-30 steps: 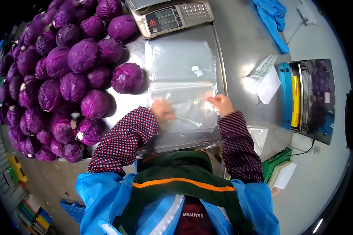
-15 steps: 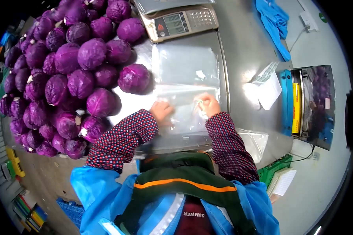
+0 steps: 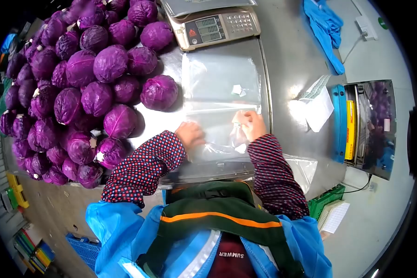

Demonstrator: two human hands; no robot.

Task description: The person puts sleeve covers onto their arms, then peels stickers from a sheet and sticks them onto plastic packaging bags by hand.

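Clear plastic bags (image 3: 217, 69) lie flat on the steel table, overlapping one another. My left hand (image 3: 189, 135) rests on the left side of the nearer bag, fingers lying on the film and not gripping. Over that bag's right side, my right hand (image 3: 254, 126) is closed in a pinch. Crumpled clear film shows just below its fingertips, but what exactly they hold is too small to make out. A white label (image 3: 240, 148) lies below the right fingertips, and another small white label (image 3: 238, 90) sits on the farther bag.
Purple cabbages (image 3: 97, 99) are heaped on the left, one cabbage (image 3: 159, 92) nearest the bags. A digital scale (image 3: 211, 31) stands at the back. To the right are white paper (image 3: 319, 111), a blue-fronted machine (image 3: 339, 123), a blue garment (image 3: 324, 32) and a green crate (image 3: 326, 199).
My right hand has shifted slightly right, and the film beneath its fingertips looks more bunched. A white label now shows clearly below them. My left hand stays on the bag.
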